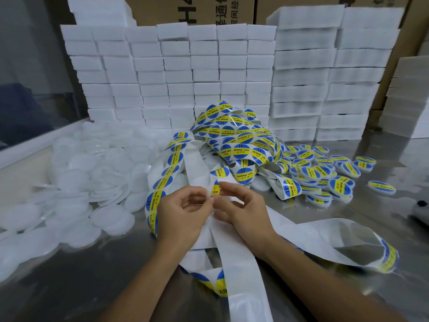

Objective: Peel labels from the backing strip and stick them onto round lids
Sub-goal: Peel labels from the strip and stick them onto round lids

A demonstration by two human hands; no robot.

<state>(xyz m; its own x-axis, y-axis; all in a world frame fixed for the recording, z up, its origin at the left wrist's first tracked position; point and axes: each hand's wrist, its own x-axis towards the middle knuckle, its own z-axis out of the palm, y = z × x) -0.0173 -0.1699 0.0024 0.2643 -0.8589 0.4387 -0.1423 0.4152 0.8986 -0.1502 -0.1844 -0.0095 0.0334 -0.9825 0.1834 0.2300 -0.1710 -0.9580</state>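
Note:
A long white backing strip (241, 259) with round blue-and-yellow labels lies tangled across the metal table. My left hand (183, 217) and my right hand (243, 210) meet over it at the centre. Between their fingertips stands one blue-and-yellow label (215, 188), partly lifted off the strip; my left fingers pinch the strip beside it and my right fingers pinch the label's edge. Plain white round lids (76, 182) are heaped on the left. Lids that carry labels (325, 173) are piled on the right.
A heap of labelled strip (239, 138) rises behind my hands. Stacks of white foam blocks (185, 73) form a wall at the back, with cardboard boxes (185, 10) behind. A loop of bare strip (362, 249) curls at the right. A dark object (421, 205) sits at the right edge.

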